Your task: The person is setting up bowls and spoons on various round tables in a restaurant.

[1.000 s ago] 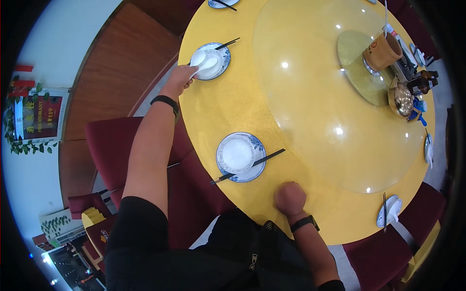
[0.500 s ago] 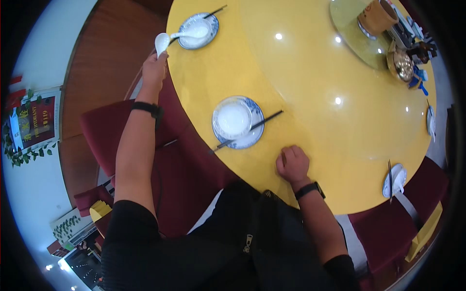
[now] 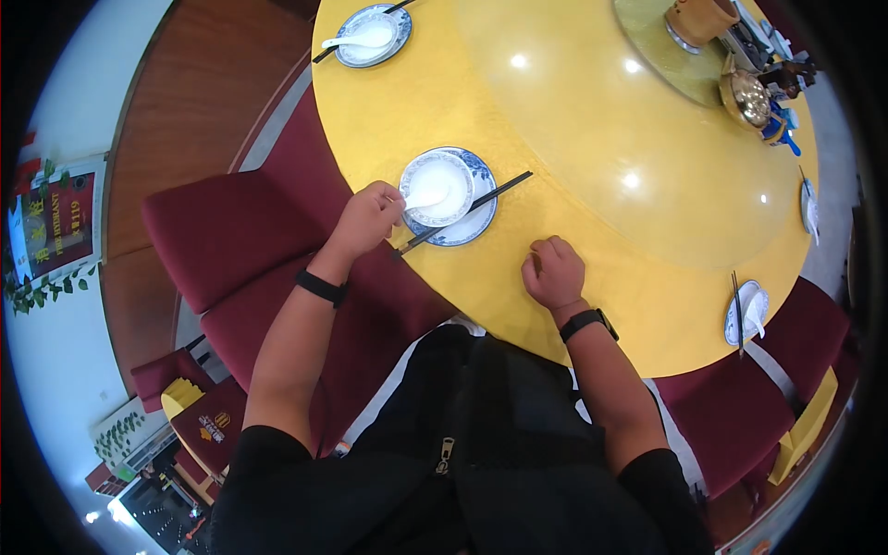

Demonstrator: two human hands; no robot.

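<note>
My left hand (image 3: 372, 218) is closed around the handle of a white soup spoon (image 3: 428, 196). The spoon's head is inside a white bowl (image 3: 442, 217) with a patterned rim. Beneath the bowl is a blue-and-white plate (image 3: 476, 227), and a pair of dark chopsticks (image 3: 504, 187) lies slanted across that plate, to the bowl's right. My right hand (image 3: 555, 273) rests on the yellow tablecloth (image 3: 513, 319) with its fingers curled in, right of the setting, holding nothing that I can see.
Another setting, with a spoon (image 3: 365, 37) on its bowl, stands at the upper left. A third plate (image 3: 746, 313) is at the right edge. Farther back are a brown pot (image 3: 700, 20) and a shiny metal kettle (image 3: 746, 100). Maroon chairs (image 3: 217, 222) line the table.
My left hand has come from the upper-left setting to the near one, bringing the spoon into the bowl. My right hand has stayed on the tablecloth. The view has shifted slightly.
</note>
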